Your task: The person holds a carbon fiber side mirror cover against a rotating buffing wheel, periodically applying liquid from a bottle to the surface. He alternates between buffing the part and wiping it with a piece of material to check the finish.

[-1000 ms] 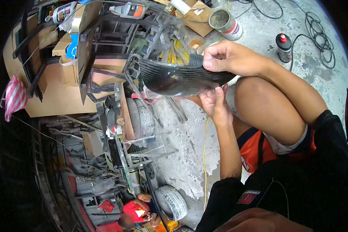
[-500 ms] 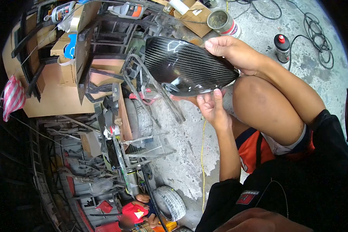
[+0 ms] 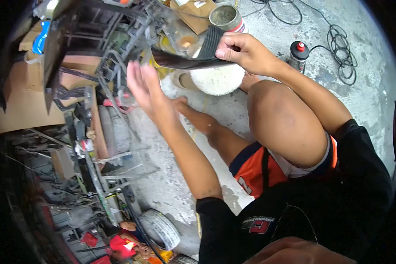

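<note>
My right hand pinches one end of a glossy black carbon fibre panel, thumb on the near side. The panel is turned nearly edge-on, so its curved rim shows as a dark band, with the weave visible near my right hand. Beside the panel's far left end, my left hand is raised with its fingers stretched out, slightly blurred. A round white fluffy polishing pad sits just below the panel, partly covered by it.
An open metal tin and a black bottle with a red cap stand on the concrete floor. Black cable lies coiled at right. Metal frames and clutter fill the left side. A person in red is near a tyre.
The panel has tipped from broad face to nearly edge-on. My left hand has let go of its lower edge and swung left. The view has shifted, and the white pad now shows.
</note>
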Demonstrator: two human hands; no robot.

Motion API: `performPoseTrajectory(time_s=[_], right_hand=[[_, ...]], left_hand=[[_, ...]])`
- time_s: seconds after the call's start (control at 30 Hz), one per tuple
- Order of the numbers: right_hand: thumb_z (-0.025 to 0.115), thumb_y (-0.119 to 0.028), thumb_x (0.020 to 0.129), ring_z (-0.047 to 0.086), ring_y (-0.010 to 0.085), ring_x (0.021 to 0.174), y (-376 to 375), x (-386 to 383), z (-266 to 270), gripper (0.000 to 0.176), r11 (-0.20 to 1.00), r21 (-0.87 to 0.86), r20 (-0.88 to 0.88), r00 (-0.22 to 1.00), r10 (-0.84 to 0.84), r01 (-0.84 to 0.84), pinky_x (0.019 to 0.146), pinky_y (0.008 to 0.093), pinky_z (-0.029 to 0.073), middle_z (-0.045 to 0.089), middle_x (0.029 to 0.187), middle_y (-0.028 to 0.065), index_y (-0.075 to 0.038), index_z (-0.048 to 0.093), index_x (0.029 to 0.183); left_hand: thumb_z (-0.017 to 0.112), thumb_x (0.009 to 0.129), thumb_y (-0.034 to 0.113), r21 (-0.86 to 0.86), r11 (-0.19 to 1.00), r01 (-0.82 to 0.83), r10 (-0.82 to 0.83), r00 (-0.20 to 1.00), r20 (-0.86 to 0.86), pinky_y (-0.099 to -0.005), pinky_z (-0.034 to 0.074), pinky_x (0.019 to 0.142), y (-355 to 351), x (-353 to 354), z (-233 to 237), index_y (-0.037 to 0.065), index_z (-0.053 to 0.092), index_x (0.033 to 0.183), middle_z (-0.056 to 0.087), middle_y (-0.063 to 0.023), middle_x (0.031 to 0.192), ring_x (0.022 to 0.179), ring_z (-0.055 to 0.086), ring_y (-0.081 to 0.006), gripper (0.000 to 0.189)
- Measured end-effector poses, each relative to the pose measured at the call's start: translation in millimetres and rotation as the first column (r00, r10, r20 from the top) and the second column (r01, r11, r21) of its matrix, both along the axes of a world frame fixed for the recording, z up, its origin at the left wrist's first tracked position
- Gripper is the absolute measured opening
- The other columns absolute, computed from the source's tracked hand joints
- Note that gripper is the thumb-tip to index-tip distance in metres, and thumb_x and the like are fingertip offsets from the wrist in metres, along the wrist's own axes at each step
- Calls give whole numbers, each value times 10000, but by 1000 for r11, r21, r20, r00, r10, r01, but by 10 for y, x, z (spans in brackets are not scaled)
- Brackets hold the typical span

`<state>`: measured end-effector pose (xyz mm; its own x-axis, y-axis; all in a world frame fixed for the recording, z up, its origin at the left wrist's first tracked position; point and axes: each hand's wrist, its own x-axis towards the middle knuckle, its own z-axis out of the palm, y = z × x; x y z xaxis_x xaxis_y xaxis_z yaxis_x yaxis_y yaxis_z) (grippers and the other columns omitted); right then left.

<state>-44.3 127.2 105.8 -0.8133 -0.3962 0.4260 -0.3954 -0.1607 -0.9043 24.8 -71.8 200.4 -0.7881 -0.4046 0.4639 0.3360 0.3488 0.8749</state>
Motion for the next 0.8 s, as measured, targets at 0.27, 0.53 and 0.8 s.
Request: performPoseTrajectory(time_s=[0.27,0.53,0.8], right_hand=[[726,-257,860,596,288,795,-42,-387,-556,213,948,240,-480,875,-70,208,756,403,462,601,777,86,-49,683,838],[826,-450,765,621,308,961,198,-1069,-1609,762,842,490,168,923,-345,226,963,430,471,630,1150,183,-72,538,1360],[609,-149,975,583,154,688,146,-1349,-2315,192,785,377,3,847,-532,492,691,316,497,681,806,148,-32,659,1119]], left_hand=[[735,874,128,191,982,4,-44,978,205,-284,448,845,-279,-844,-1042,85,479,665,517,25,647,711,531,-95,333],[625,834,-76,-274,958,85,-133,978,-161,-478,461,1003,-182,-1106,-1926,89,326,622,472,-20,610,611,475,-144,403],[719,838,14,-480,875,65,-137,984,-116,-509,391,1053,-94,-1190,-2416,75,376,629,580,-51,768,1168,591,-343,407]])
